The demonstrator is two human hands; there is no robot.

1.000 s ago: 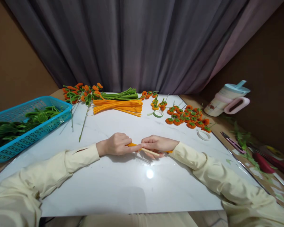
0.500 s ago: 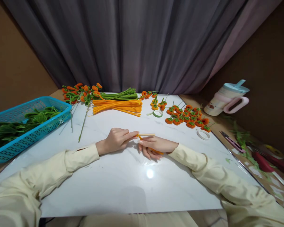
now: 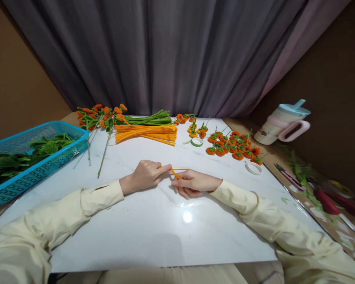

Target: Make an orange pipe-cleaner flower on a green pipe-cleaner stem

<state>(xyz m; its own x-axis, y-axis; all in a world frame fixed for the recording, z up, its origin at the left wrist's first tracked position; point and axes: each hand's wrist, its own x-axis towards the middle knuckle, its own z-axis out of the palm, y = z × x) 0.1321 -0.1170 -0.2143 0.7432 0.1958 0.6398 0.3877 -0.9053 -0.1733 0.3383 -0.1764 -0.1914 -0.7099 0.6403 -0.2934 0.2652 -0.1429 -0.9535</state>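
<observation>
Near the middle of the white table, my left hand pinches a thin pale stick that points right. An orange fuzzy stem bends around the stick close to my left fingertips. My right hand has its thumb and index finger closed on the other part of that stem, below the stick. The other right fingers curl loosely under the palm. Behind my hands lies a bundle of orange stems, with green stems behind it.
A blue basket of green pieces stands left. Orange flower heads, green tape and a white roll lie right. Orange flowers are back left. A cup and pliers sit at far right.
My right fingers have shifted slightly, and more of the orange stem shows between my hands. The orange part below my right palm is no longer visible. My left hand has hardly moved.
</observation>
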